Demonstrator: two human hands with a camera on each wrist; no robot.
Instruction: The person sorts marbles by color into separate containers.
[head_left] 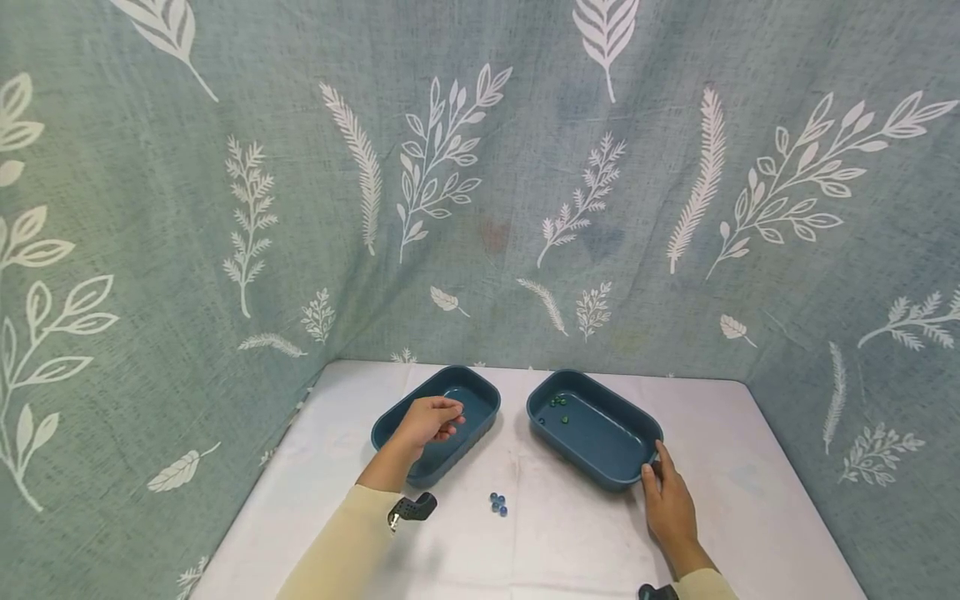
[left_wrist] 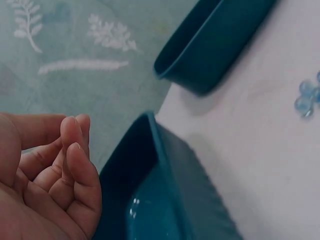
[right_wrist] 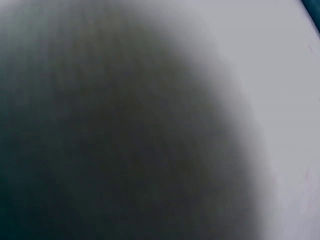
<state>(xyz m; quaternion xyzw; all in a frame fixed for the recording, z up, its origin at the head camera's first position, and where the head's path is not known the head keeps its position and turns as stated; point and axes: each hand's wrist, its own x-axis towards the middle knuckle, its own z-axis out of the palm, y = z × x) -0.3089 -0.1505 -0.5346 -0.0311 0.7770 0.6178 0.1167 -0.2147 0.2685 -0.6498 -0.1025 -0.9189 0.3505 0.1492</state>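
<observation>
Right-hand fingers [head_left: 664, 460] hold right tray [head_left: 607, 437], head view only.

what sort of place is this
Probably a small screened-off spot staged for tabletop handling: a leaf-print cloth closes in the back and both sides of a white table, where two trays and some marbles are set out.

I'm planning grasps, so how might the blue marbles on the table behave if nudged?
The blue marbles look round, so they'd probably roll. Their glossy sheen in the left wrist view suggests slippery pinching. Clustered closely, pushing one may scatter others.
</observation>
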